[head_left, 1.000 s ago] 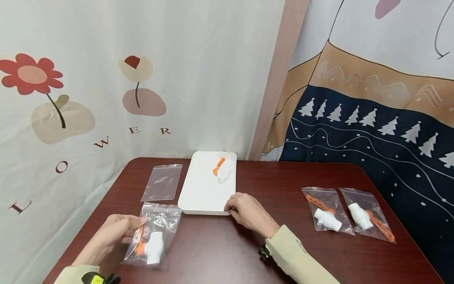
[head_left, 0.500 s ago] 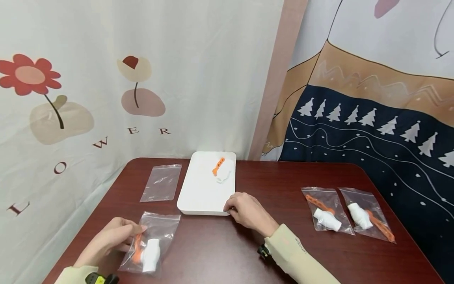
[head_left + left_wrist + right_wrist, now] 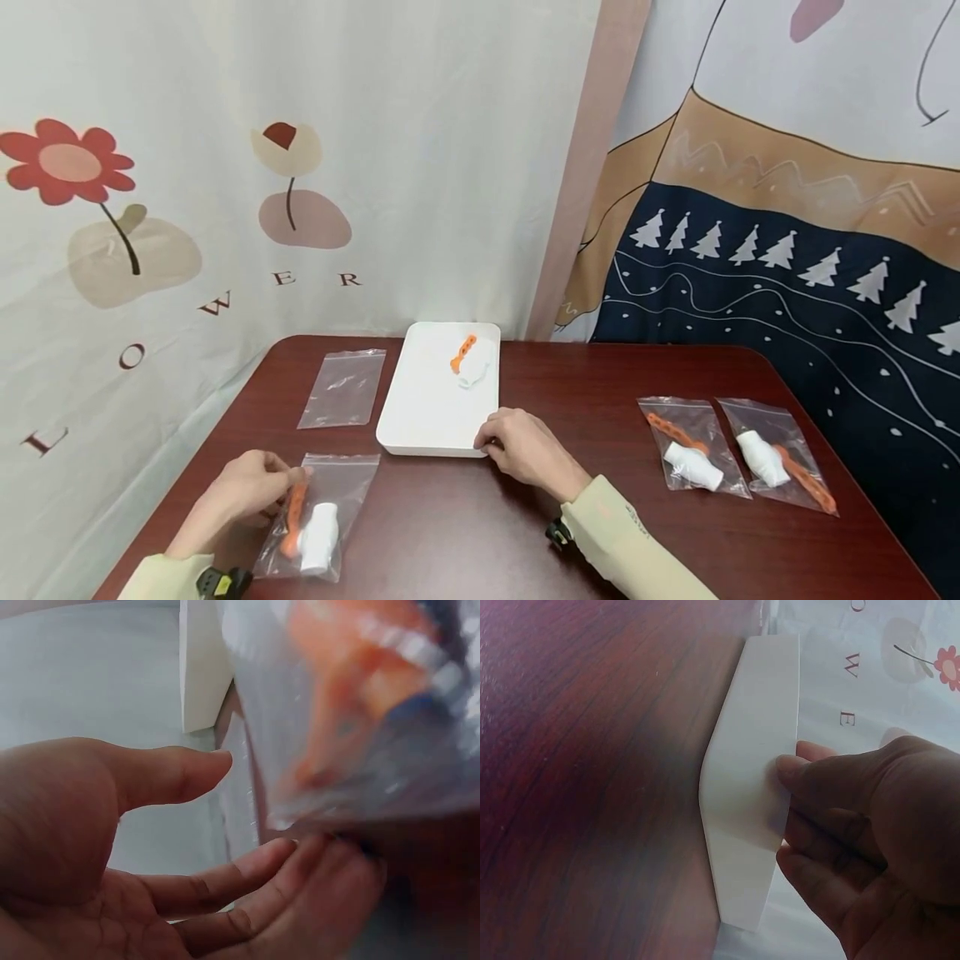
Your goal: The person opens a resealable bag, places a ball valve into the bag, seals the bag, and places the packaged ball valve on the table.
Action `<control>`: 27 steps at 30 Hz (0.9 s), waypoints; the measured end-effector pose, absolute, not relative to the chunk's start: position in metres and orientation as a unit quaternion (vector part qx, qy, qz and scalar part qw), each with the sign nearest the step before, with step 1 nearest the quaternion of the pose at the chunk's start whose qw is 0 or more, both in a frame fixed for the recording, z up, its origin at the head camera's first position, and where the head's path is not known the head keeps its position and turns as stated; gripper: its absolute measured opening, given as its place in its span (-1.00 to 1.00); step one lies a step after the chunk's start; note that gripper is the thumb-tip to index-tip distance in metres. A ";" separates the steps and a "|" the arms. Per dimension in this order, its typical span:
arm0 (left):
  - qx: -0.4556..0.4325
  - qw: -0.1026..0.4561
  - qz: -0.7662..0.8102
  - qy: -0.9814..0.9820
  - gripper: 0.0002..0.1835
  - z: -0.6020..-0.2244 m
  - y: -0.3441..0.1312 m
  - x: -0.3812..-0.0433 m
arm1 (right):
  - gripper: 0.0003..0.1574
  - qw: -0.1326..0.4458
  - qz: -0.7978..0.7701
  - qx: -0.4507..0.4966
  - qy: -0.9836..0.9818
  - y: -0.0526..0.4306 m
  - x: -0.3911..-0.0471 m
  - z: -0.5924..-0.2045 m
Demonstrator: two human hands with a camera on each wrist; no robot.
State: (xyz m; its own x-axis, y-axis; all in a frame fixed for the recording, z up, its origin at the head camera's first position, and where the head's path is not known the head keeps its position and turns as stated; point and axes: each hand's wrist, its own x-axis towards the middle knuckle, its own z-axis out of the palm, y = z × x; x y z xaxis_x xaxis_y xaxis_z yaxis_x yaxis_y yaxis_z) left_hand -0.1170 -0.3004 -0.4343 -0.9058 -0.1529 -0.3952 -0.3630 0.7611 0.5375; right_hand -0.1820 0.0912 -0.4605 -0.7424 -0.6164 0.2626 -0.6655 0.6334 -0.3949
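Note:
My left hand (image 3: 251,490) is at the upper left edge of a clear zip bag (image 3: 345,479) on the table's near left. Inside the bag lie an orange strip with holes (image 3: 296,507) and a white, bulging tube-like piece (image 3: 320,533). The left wrist view shows the thumb (image 3: 184,774) apart from the fingers, with the bag just beyond the fingertips. My right hand (image 3: 528,446) pinches the near right corner of a white tray (image 3: 420,404), thumb on its outer wall. Another orange strip (image 3: 462,354) and a faint white piece (image 3: 472,379) lie at the tray's far right.
A flat clear zip bag (image 3: 343,388) lies left of the tray. Two more filled bags, a left one (image 3: 727,425) and a right one (image 3: 798,429), lie on the right of the brown table (image 3: 585,375). A printed curtain (image 3: 450,167) hangs behind the table.
The near left bag has moved down toward the table's near edge and now lies flatter. My left hand has loosened at its edge. The right hand has stayed on the tray.

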 end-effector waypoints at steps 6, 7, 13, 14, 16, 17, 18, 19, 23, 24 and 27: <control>-0.076 0.104 0.213 0.969 -0.40 -0.425 -0.297 -0.141 | -0.78 0.053 0.243 0.349 -0.903 0.094 -0.182 -0.462; -0.068 0.096 0.215 0.970 -0.39 -0.424 -0.294 -0.145 | -0.79 0.053 0.244 0.349 -0.903 0.094 -0.182 -0.462; -0.002 0.069 0.235 0.970 -0.36 -0.425 -0.285 -0.171 | -0.79 0.052 0.246 0.351 -0.902 0.093 -0.182 -0.463; 0.009 0.070 0.234 0.970 -0.34 -0.426 -0.285 -0.176 | -0.78 0.052 0.246 0.351 -0.902 0.092 -0.182 -0.463; 0.032 0.068 0.230 0.970 -0.31 -0.428 -0.285 -0.186 | -0.78 0.052 0.247 0.351 -0.902 0.092 -0.182 -0.463; 0.045 0.069 0.226 0.971 -0.29 -0.429 -0.285 -0.192 | -0.77 0.052 0.247 0.351 -0.902 0.092 -0.182 -0.463; 0.058 0.067 0.222 0.971 -0.29 -0.431 -0.285 -0.197 | -0.77 0.052 0.248 0.351 -0.902 0.092 -0.182 -0.463; 0.070 0.064 0.220 0.971 -0.29 -0.433 -0.286 -0.202 | -0.77 0.053 0.248 0.351 -0.901 0.092 -0.182 -0.463; 0.119 0.049 0.201 0.971 -0.29 -0.444 -0.291 -0.223 | -0.78 0.055 0.249 0.354 -0.900 0.092 -0.182 -0.464; 0.126 0.049 0.196 0.971 -0.29 -0.446 -0.291 -0.226 | -0.78 0.055 0.249 0.354 -0.900 0.092 -0.182 -0.464; 0.142 0.055 0.180 0.972 -0.27 -0.452 -0.294 -0.235 | -0.78 0.055 0.249 0.353 -0.900 0.092 -0.182 -0.464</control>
State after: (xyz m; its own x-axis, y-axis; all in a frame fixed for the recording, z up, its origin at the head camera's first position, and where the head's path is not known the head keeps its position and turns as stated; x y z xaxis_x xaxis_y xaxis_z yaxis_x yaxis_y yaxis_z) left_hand -0.2352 -0.2935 -0.4518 -0.9535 0.2959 -0.0566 0.2561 0.8952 0.3647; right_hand -0.1822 0.0916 -0.4639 -0.7445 -0.6086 0.2745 -0.6631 0.6264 -0.4098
